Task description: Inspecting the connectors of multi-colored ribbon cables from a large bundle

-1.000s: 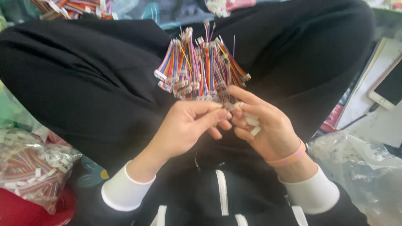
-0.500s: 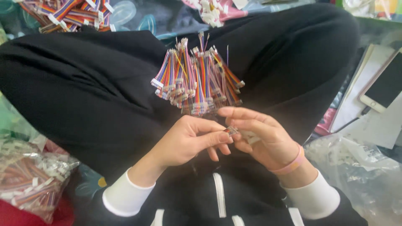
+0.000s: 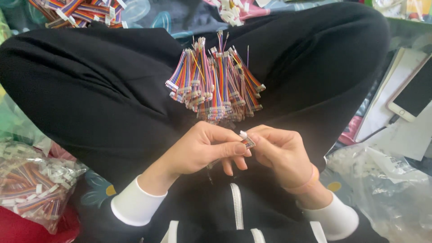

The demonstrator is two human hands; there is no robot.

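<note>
I sit cross-legged in black trousers [image 3: 90, 90]. A bundle of short multicoloured ribbon cables with white connectors [image 3: 215, 83] lies on my lap. Just below it my left hand [image 3: 202, 150] and my right hand [image 3: 281, 155] meet, fingertips pinching one small cable piece with a white connector [image 3: 245, 138] between them. A pink band circles my right wrist. White cuffs show at both sleeves.
A clear bag of similar cables [image 3: 31, 184] lies at the lower left, and more loose cables [image 3: 76, 11] lie at the top left. A white phone [image 3: 411, 96] rests on papers at the right, above a clear plastic bag of white parts [image 3: 382, 180].
My hands have come closer together below the bundle, and the small connector now sits pinched between both sets of fingertips. The view has shifted slightly.
</note>
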